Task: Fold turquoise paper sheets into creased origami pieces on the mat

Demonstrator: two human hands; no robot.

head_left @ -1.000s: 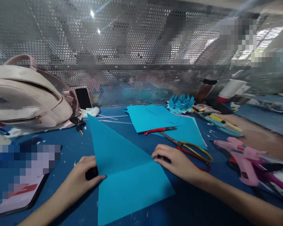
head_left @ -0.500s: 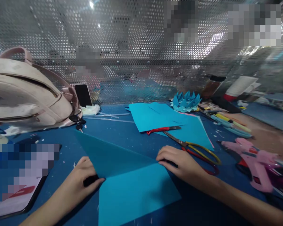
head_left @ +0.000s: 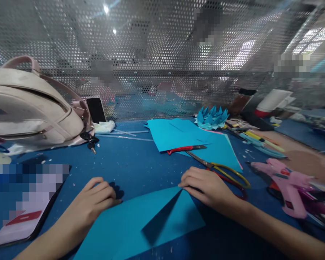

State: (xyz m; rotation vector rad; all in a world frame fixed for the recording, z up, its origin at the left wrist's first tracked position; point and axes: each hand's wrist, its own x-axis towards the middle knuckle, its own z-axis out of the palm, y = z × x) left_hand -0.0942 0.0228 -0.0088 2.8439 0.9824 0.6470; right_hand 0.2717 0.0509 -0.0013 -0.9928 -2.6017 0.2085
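A sheet of blue paper [head_left: 116, 224] lies before me, its far part folded over toward me, with a dark shadowed gap under the flap at the right. My right hand [head_left: 206, 186] pinches the sheet's far right corner, at the end of the fold. At the left end of the fold is my left hand [head_left: 99, 198], closed, with its fingers curled and the fingertips at the paper's edge; its thumb is mostly hidden. Just beyond my right hand lie scissors [head_left: 209, 165] with yellow and red handles.
More blue sheets [head_left: 178, 133] lie farther back, near a red-handled tool [head_left: 181, 148] and a folded blue paper piece [head_left: 211, 117]. A pink glue gun [head_left: 284, 184] is at right. A phone [head_left: 24, 209], keys [head_left: 90, 141] and a backpack [head_left: 35, 108] are at left.
The raised far flap of the blue paper has come down toward me over the near part. My left hand has turned over at the fold's end; my right hand stays at its corner.
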